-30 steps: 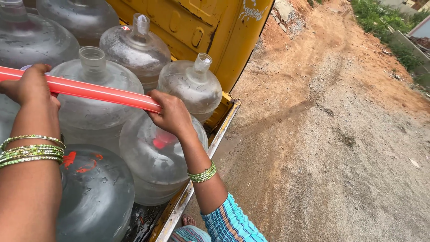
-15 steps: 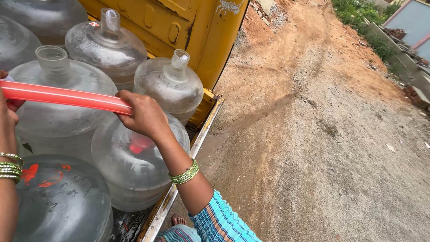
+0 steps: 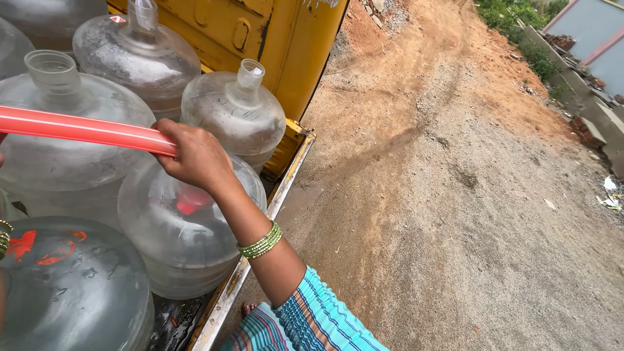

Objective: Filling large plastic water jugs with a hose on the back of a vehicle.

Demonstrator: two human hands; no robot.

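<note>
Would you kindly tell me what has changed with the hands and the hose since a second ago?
The left hand has slid out of view at the left edge; only its bangled wrist shows. The view has shifted, so the jugs sit further right. The right hand stays clamped on the end of the red hose, above the jugs.

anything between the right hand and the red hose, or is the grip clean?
Nothing visible in between. The right hand is wrapped directly around the red hose, which lies over the clear water jugs. The left hand is almost out of view.
</note>
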